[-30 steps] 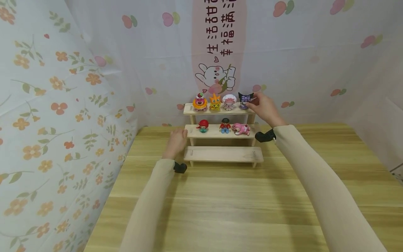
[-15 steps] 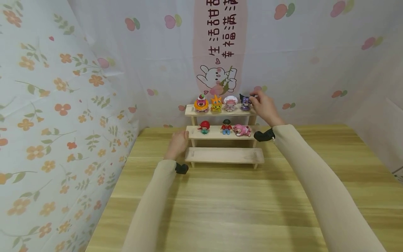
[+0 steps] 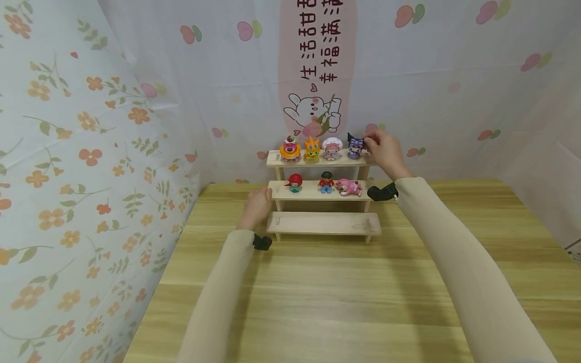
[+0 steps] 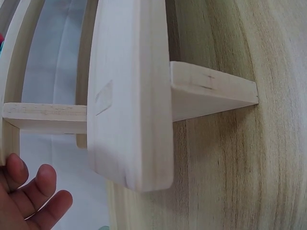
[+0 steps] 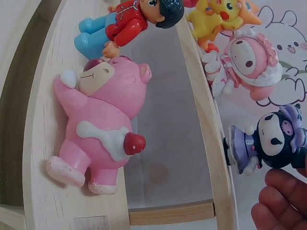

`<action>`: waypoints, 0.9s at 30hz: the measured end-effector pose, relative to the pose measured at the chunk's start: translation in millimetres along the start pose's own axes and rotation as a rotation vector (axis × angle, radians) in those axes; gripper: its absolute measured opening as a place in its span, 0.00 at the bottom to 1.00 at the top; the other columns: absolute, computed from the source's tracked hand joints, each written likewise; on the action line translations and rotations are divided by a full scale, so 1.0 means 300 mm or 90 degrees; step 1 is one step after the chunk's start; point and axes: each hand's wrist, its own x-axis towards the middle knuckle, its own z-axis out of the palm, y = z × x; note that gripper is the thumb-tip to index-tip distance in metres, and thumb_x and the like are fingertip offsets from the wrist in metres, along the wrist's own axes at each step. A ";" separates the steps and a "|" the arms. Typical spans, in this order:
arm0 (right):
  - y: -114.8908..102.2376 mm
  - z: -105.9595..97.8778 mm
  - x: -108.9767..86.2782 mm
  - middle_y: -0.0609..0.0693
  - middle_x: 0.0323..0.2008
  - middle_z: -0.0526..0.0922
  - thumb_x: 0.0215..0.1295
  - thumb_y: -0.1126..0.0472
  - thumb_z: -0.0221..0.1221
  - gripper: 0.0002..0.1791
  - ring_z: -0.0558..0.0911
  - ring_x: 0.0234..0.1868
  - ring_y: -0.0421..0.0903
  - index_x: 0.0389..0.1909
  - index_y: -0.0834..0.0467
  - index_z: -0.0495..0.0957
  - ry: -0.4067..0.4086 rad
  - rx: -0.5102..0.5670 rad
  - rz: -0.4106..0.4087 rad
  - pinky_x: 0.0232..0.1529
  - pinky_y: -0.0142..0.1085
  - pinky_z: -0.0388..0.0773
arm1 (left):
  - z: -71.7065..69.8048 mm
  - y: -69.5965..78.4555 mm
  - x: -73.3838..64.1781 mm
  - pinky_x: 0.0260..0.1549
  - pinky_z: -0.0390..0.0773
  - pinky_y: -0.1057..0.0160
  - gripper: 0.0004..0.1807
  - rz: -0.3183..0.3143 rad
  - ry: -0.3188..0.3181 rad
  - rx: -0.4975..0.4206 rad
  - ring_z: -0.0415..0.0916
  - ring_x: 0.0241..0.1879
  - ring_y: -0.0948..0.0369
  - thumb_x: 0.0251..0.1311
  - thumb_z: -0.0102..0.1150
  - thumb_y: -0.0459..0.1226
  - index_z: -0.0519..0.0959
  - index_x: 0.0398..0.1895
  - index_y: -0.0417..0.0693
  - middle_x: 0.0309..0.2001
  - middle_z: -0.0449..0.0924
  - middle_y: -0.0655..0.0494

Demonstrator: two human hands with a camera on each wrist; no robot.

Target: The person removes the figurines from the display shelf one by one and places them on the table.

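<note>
A three-tier wooden display shelf (image 3: 324, 222) stands against the back of the table. My left hand (image 3: 256, 208) holds the left end of its middle tier; in the left wrist view the fingers (image 4: 41, 184) bend beside that end, thumb hidden. On the top tier's right end stands a black-and-purple figurine (image 3: 355, 147) with pointed ears and a purple bow. My right hand (image 3: 385, 153) pinches its right side at the head. In the right wrist view the figurine (image 5: 273, 136) is upright relative to the tier, with curled fingers (image 5: 283, 196) beside it and the fingertips partly cut off.
Beside it on the top tier are a white-capped pink figurine (image 3: 332, 148), an orange-and-yellow one (image 3: 311, 149) and a bear in an orange ring (image 3: 290, 149). The middle tier bears a red-haired figurine (image 3: 295, 183), a red-jacketed one (image 3: 326, 182) and a lying pink bear (image 3: 349, 187).
The black-and-purple figurine has turned slightly and its left ear shows more. My right hand has shifted a little to the right at its side. The left hand keeps its place on the shelf.
</note>
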 end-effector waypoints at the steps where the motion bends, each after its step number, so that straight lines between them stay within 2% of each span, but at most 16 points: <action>1: 0.001 0.000 -0.003 0.65 0.45 0.79 0.75 0.58 0.47 0.15 0.78 0.44 0.58 0.52 0.65 0.73 0.002 0.006 0.002 0.46 0.49 0.72 | 0.000 0.001 -0.001 0.62 0.62 0.50 0.25 -0.002 -0.002 0.001 0.73 0.54 0.42 0.77 0.27 0.41 0.75 0.37 0.35 0.44 0.79 0.37; 7: 0.002 -0.012 -0.021 0.64 0.43 0.80 0.74 0.58 0.47 0.14 0.79 0.42 0.56 0.49 0.65 0.73 0.013 0.030 0.001 0.43 0.44 0.73 | 0.002 0.006 -0.002 0.63 0.61 0.49 0.25 -0.007 -0.009 0.015 0.72 0.56 0.42 0.77 0.27 0.42 0.75 0.38 0.35 0.46 0.79 0.37; 14: -0.022 -0.053 -0.060 0.61 0.39 0.81 0.74 0.55 0.48 0.15 0.77 0.36 0.48 0.47 0.63 0.75 0.047 0.030 -0.040 0.35 0.33 0.69 | -0.003 -0.002 0.001 0.63 0.62 0.47 0.27 -0.007 -0.014 0.021 0.71 0.56 0.41 0.77 0.25 0.43 0.76 0.39 0.35 0.48 0.79 0.37; 18: -0.033 -0.079 -0.092 0.61 0.40 0.81 0.73 0.55 0.49 0.16 0.77 0.36 0.43 0.48 0.63 0.76 0.045 0.044 -0.053 0.35 0.25 0.69 | -0.011 0.002 -0.002 0.63 0.61 0.47 0.27 -0.004 -0.018 0.013 0.72 0.56 0.41 0.77 0.25 0.43 0.76 0.40 0.35 0.48 0.79 0.37; 23: -0.031 -0.117 -0.151 0.60 0.40 0.80 0.73 0.56 0.50 0.15 0.75 0.33 0.31 0.47 0.64 0.76 0.043 0.072 -0.057 0.36 0.20 0.71 | -0.018 0.005 -0.001 0.63 0.61 0.46 0.27 -0.002 -0.018 0.002 0.72 0.56 0.40 0.77 0.26 0.43 0.75 0.36 0.37 0.45 0.80 0.36; 27: -0.010 -0.152 -0.220 0.59 0.40 0.79 0.73 0.54 0.49 0.16 0.74 0.32 0.26 0.47 0.64 0.75 0.028 0.069 -0.056 0.36 0.20 0.70 | -0.019 0.008 -0.007 0.64 0.59 0.45 0.26 -0.008 -0.019 -0.008 0.71 0.57 0.39 0.77 0.26 0.44 0.76 0.37 0.37 0.46 0.80 0.36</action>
